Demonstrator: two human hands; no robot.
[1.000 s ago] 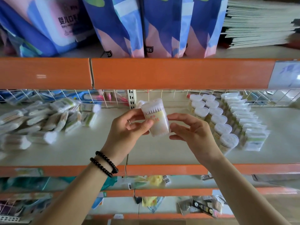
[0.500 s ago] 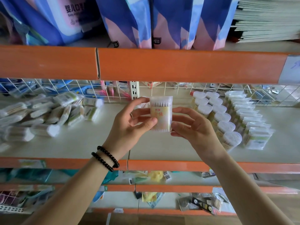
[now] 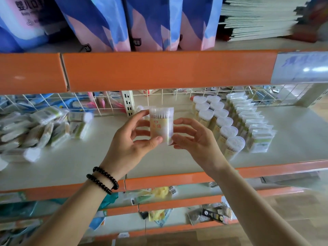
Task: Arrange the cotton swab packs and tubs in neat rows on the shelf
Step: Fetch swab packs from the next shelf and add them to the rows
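Above the shelf [image 3: 177, 157], upright swab tub [image 3: 161, 126] in both hands' [image 3: 131, 144] [image 3: 197, 141] clamped grip.

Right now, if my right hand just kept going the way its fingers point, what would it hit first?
The right hand's fingers point left, and they already touch the cotton swab tub. Past it, the left hand holds the tub's other side.

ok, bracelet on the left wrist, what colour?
Black beads, two strands, on the bracelet at the left wrist; head view shows it clearly.
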